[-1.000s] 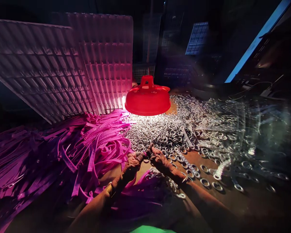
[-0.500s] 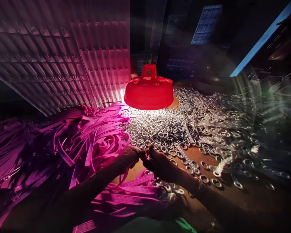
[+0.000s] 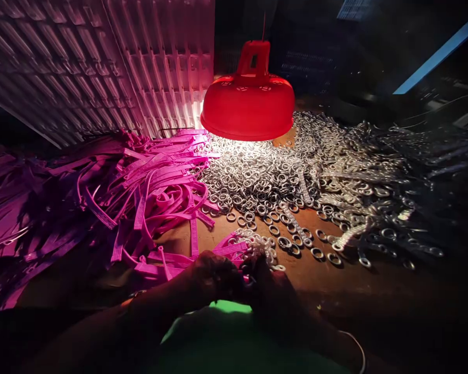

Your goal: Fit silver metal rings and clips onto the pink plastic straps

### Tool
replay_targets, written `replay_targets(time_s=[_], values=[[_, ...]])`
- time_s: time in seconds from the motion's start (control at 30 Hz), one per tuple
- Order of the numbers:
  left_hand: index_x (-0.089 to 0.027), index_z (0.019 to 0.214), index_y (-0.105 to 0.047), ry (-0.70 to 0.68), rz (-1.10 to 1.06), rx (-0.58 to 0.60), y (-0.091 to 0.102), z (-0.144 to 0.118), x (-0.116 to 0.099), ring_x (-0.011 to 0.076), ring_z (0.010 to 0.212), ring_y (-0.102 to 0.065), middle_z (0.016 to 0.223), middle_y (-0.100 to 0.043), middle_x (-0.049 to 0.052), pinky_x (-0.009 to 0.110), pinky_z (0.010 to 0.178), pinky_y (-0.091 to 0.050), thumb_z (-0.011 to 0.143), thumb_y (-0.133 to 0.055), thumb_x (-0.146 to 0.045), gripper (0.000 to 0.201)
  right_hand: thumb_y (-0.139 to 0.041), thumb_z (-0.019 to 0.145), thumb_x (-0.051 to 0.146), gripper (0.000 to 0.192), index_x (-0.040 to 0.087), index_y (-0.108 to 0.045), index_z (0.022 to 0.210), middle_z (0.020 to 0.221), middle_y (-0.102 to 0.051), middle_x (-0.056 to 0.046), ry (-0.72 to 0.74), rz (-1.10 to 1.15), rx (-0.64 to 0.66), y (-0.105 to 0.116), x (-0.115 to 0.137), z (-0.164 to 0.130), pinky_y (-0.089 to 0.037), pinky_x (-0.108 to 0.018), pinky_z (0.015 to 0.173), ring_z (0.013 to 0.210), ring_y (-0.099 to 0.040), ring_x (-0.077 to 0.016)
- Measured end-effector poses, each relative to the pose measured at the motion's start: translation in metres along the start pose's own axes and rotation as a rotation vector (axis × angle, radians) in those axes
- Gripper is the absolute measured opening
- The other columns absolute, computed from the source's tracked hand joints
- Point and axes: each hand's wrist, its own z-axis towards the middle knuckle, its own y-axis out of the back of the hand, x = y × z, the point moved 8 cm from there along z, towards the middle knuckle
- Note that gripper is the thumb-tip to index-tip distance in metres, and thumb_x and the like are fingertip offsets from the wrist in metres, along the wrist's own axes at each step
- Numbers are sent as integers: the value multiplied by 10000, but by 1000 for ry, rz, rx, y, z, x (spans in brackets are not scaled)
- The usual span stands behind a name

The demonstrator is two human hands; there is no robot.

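Close together at the near edge of the table, my left hand point(image 3: 212, 272) and my right hand point(image 3: 267, 278) are in deep shadow. The fingers of both are curled in towards each other. Whatever they pinch is too dark and small to name. Just beyond them lie several pink fabric straps point(image 3: 230, 249) and a small heap of pale rings with white braided loops point(image 3: 257, 241). A large tangled pile of pink straps point(image 3: 156, 182) spreads over the left side. In the middle sits a heap of metal rings point(image 3: 245, 182).
A red lamp point(image 3: 247, 106) hangs low over the rings and lights them. Behind the straps stands a ribbed translucent panel point(image 3: 167, 67). To the right are many rings with braided cords point(image 3: 359, 192). The brown tabletop point(image 3: 308, 265) shows near the front.
Both hands have come back towards my body, from beside the ring heap to the table's near edge. My view has tilted down, so the lamp and piles sit higher in the picture.
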Motion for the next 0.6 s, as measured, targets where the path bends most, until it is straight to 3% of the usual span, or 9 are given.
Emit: replay_targets(time_s=[0.13,0.33,0.47,0.53,0.6], values=[[-91,658,-612,-33,37,-45,0,-6,4,167,625,-566,640,-600,61,281,584,-434,695,-666,-465,379,-446,885,333,188,197,-468,1013,743,-613,-38,-11,17,129,-8,21,4,-331,-241,490,586,-512,-148],[-99,593,-557,43,-107,-34,0,-3,19,115,545,-484,562,-522,20,255,541,-372,609,-707,-525,452,-411,872,226,79,180,-404,936,667,-574,-13,50,-124,263,-17,35,7,-261,-227,461,519,-392,-102],[-126,555,-475,33,-213,41,-9,-2,20,61,507,-372,527,-390,-39,214,509,-298,630,-694,-541,476,-484,816,166,130,173,-433,936,662,-562,-2,95,-278,288,-15,36,13,-225,-217,453,510,-405,-93],[-147,548,-429,38,-150,37,-7,-1,17,48,482,-312,518,-330,-57,204,481,-269,674,-637,-562,481,-510,825,166,124,170,-449,932,660,-562,3,149,-382,279,-9,44,18,-223,-213,454,505,-427,-89],[-161,548,-420,12,53,-39,6,2,11,57,480,-312,519,-332,-53,207,468,-283,707,-581,-562,460,-540,847,217,106,177,-465,911,651,-554,12,216,-494,257,-1,54,23,-210,-219,452,494,-425,-89]])
